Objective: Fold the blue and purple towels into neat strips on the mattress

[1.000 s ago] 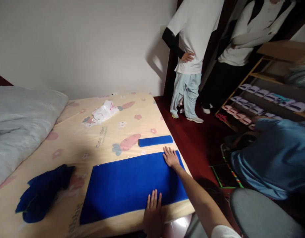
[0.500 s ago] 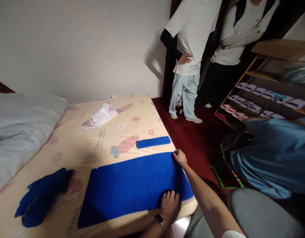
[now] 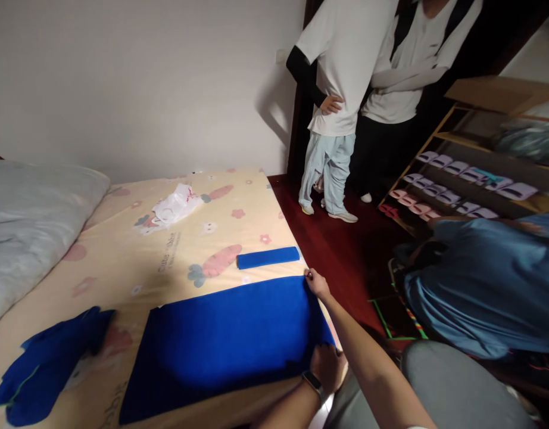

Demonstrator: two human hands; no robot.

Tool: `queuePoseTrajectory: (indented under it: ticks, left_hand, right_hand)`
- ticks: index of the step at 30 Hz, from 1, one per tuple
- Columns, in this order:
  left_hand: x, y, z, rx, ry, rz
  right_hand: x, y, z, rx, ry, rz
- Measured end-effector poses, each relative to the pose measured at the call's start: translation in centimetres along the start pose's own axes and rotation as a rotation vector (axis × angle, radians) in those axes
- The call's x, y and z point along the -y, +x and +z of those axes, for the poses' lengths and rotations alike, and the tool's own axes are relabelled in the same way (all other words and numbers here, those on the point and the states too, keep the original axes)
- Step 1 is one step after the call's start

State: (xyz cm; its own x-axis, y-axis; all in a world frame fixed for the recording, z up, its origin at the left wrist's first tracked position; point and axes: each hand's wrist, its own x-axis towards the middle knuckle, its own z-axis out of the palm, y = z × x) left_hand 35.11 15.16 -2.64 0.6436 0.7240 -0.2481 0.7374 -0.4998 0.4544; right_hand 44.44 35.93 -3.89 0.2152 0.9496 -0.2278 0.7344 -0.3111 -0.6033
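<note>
A blue towel [image 3: 230, 339] lies spread flat along the near edge of the bed, with some shadow over its right end. My right hand [image 3: 318, 283] pinches its far right corner between thumb and fingers. At the near right corner, my left hand [image 3: 328, 364], with a watch on the wrist, has its fingers curled over the towel's edge. Just beyond the towel sits a narrow folded blue cloth [image 3: 268, 257]. Another blue cloth [image 3: 51, 366], crumpled and with green edging, rests at the left.
The bed [image 3: 221, 226] has a printed sheet. On it are a white plastic bag [image 3: 177, 204] and a grey quilt [image 3: 33, 214]. Two people stand by the doorway; a person in blue [image 3: 480, 286] bends at the right. A slipper rack [image 3: 462, 140] and a grey stool [image 3: 457, 381] are nearby.
My left hand has slid right along the towel's near edge to its corner, its fingers now curled. My right hand stays at the far corner. The view has shifted slightly right.
</note>
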Motion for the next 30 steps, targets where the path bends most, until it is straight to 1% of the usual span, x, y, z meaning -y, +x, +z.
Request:
queuePoseTrajectory:
  ticks: [3, 6, 10, 12, 14, 16, 18, 20, 23, 26, 30]
  left_hand:
    - [0.3, -0.9, -1.1, -0.026, -0.036, -0.023]
    - [0.4, -2.1, -2.8, -0.067, -0.073, -0.039]
    - [0.5, -4.4, -4.7, -0.101, -0.110, -0.066]
    - [0.7, -5.9, -5.2, -0.128, -0.156, -0.132]
    - [1.3, -7.9, -5.3, -0.186, -0.256, -0.251]
    - [2.3, -10.1, -5.4, -0.273, -0.364, -0.380]
    - [4.0, -12.7, -5.7, -0.391, -0.414, -0.459]
    - [6.1, -15.4, -6.2, -0.521, -0.437, -0.484]
    - [9.9, -19.6, -7.3, -0.674, -0.462, -0.517]
    - [13.7, -23.8, -8.5, -0.795, -0.481, -0.590]
    - [18.7, -29.5, -9.1, -0.914, -0.483, -0.689]
  right_hand:
    - [0.5, -0.1, -0.3, -0.017, 0.004, 0.004]
    - [1.2, -0.4, -1.0, -0.030, 0.012, -0.008]
    - [2.7, -0.6, -2.1, 0.004, 0.017, -0.041]
    - [4.0, -0.6, -2.7, 0.037, 0.009, -0.071]
    - [5.8, -0.6, -3.1, 0.076, 0.000, -0.120]
    - [8.2, -0.7, -3.1, 0.116, -0.006, -0.200]
    - [11.2, -1.1, -2.6, 0.153, -0.011, -0.311]
    - [14.5, -1.7, -1.4, 0.188, -0.025, -0.435]
    - [19.9, -3.0, 1.6, 0.245, -0.060, -0.614]
    - [25.4, -4.4, 5.7, 0.286, -0.093, -0.778]
    - [32.1, -6.4, 12.1, 0.356, -0.130, -0.947]
